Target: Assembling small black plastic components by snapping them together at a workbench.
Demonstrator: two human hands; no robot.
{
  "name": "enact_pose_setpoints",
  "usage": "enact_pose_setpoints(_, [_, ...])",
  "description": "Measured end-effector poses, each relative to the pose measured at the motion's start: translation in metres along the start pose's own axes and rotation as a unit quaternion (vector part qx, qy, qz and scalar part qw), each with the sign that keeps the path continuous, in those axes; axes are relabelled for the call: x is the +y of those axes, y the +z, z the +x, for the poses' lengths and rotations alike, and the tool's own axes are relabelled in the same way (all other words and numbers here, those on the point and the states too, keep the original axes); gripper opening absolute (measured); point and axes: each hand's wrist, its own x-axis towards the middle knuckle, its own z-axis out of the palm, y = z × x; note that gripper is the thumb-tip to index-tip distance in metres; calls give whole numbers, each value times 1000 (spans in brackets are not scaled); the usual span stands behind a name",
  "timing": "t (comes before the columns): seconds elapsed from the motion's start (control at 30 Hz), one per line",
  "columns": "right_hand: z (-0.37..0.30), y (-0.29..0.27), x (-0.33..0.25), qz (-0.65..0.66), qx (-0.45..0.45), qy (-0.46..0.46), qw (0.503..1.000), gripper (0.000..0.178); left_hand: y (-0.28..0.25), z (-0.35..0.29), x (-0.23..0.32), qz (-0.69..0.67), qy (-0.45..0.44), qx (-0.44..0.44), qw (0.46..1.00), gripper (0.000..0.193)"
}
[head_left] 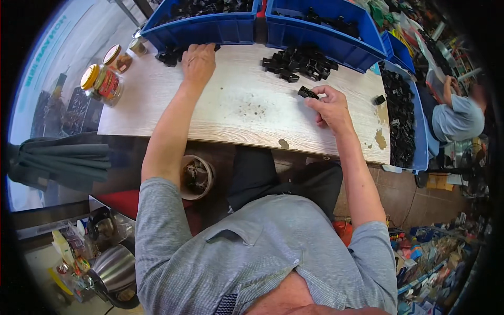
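Note:
My right hand pinches a small black plastic part between thumb and fingers, just over the table. My left hand reaches to the table's far side, fingers curled down over small black parts at the foot of the left blue bin. Its fingertips are hidden, so what they grip does not show. Between my hands and the right blue bin lies a loose pile of black plastic parts, nearer to my right hand. One single black piece sits near the table's right edge.
A yellow-lidded jar and two smaller jars stand at the table's left end. Beside its right edge is a long blue bin full of black parts. A bucket stands below. Another person sits at far right.

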Motion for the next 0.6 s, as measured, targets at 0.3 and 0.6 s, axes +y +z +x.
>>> enact_pose_setpoints(0.3, [1, -31, 6, 121, 29, 69, 990, 34, -18, -25, 12, -89, -37, -3, 995, 19])
enact_pose_setpoints(0.6, [25, -133, 26, 125, 210, 56, 968, 34, -6, -32, -1, -162, -97, 151, 970, 19])
